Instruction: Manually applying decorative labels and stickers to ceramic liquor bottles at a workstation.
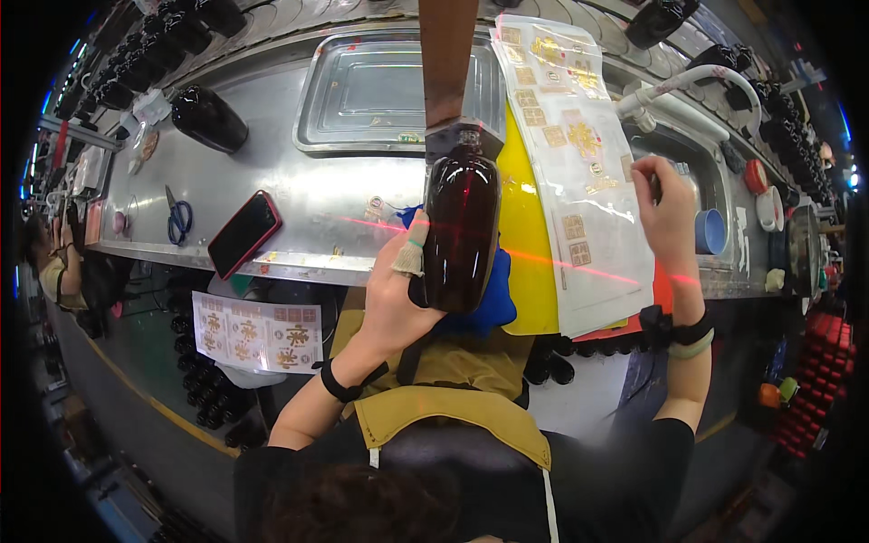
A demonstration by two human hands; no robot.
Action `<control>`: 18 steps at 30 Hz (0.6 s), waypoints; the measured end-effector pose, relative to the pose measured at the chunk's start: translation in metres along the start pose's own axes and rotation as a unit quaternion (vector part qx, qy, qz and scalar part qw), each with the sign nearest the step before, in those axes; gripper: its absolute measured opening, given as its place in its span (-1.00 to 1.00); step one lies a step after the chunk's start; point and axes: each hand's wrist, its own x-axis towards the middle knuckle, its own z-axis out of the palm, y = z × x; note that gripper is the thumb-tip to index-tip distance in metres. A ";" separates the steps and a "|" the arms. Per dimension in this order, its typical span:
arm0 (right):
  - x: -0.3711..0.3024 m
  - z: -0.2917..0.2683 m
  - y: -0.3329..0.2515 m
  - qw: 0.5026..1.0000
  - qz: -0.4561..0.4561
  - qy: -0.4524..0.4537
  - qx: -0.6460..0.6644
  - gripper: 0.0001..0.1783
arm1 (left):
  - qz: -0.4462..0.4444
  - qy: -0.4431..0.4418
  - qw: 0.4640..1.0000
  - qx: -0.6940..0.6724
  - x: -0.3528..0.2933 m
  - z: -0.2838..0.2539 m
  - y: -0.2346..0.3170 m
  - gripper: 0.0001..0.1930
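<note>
My left hand (398, 303) is closed around the lower left side of a glossy dark brown bottle (463, 235), its neck pointing away from me. A beige cloth wrap (409, 259) covers one finger. Under the bottle, a blue cloth (493, 299) rests by my lap. My right hand (665, 199) hovers over the right edge of a stack of translucent decal sheets (602, 262) printed in gold. Its thumb and forefinger are pinched together; whatever lies between them is too small to make out. A thin red light line crosses the bottle and the sheets.
A metal tray (362, 100), a brown post (447, 54) and a dark bottle (210, 119) stand across the steel bench. Left lie a phone (244, 233), scissors (178, 217) and a decal sheet (258, 332). Right is a sink with a tap (697, 77) and blue cup (711, 233).
</note>
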 end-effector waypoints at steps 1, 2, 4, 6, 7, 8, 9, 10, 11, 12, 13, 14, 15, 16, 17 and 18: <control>-0.002 0.003 -0.020 1.000 -0.015 -0.002 0.000 -0.90 | 0.008 0.008 1.000 -0.003 -0.001 -0.001 -0.001 0.01; -0.004 0.006 -0.036 0.999 -0.045 0.006 0.010 -0.89 | -0.004 -0.010 1.000 -0.003 -0.001 -0.001 -0.002 0.02; -0.006 0.008 -0.064 0.998 -0.047 -0.031 -0.009 -0.81 | -0.015 -0.026 1.000 -0.003 -0.003 -0.001 -0.004 0.04; -0.008 0.010 -0.085 0.996 -0.084 -0.040 0.005 -0.80 | -0.064 -0.053 0.994 -0.066 -0.004 0.000 -0.006 0.04; -0.010 0.010 -0.096 0.994 -0.100 -0.038 0.011 -0.80 | -0.072 -0.051 0.994 -0.071 -0.003 0.000 -0.007 0.04; -0.010 0.010 -0.105 0.991 -0.120 -0.041 0.045 -0.79 | -0.051 -0.066 0.994 -0.071 -0.002 -0.001 -0.008 0.03; -0.011 0.010 -0.114 0.987 -0.134 -0.041 0.077 -0.78 | -0.030 -0.078 0.993 -0.078 0.000 -0.002 -0.009 0.03; -0.012 0.011 -0.121 0.986 -0.138 -0.045 0.080 -0.78 | -0.031 -0.082 0.994 -0.072 0.001 -0.004 -0.008 0.03; -0.010 0.012 -0.127 0.983 -0.148 -0.053 0.097 -0.77 | -0.023 -0.091 0.994 -0.060 0.004 -0.006 -0.008 0.03; -0.010 0.012 -0.132 0.979 -0.158 -0.060 0.115 -0.76 | -0.015 -0.100 0.994 -0.047 0.006 -0.008 -0.007 0.04; -0.007 0.013 -0.136 0.976 -0.174 -0.051 0.120 -0.75 | -0.015 -0.101 0.994 -0.047 0.009 -0.011 -0.006 0.04; -0.006 0.013 -0.138 0.976 -0.173 -0.050 0.120 -0.75 | 0.044 -0.126 0.990 0.035 0.012 -0.015 -0.006 0.05; -0.005 0.013 -0.140 0.979 -0.169 -0.040 0.102 -0.74 | 0.065 -0.148 0.980 0.112 0.012 -0.016 -0.002 0.05; -0.004 0.012 -0.142 0.983 -0.162 -0.032 0.079 -0.73 | 0.103 -0.154 0.976 0.117 0.012 -0.019 0.000 0.06; -0.004 0.012 -0.144 0.983 -0.171 -0.022 0.066 -0.72 | 0.064 -0.114 0.984 0.118 0.011 -0.017 0.005 0.08; -0.004 0.012 -0.146 0.982 -0.177 -0.020 0.069 -0.72 | 0.042 -0.086 0.985 0.143 0.011 -0.016 0.007 0.09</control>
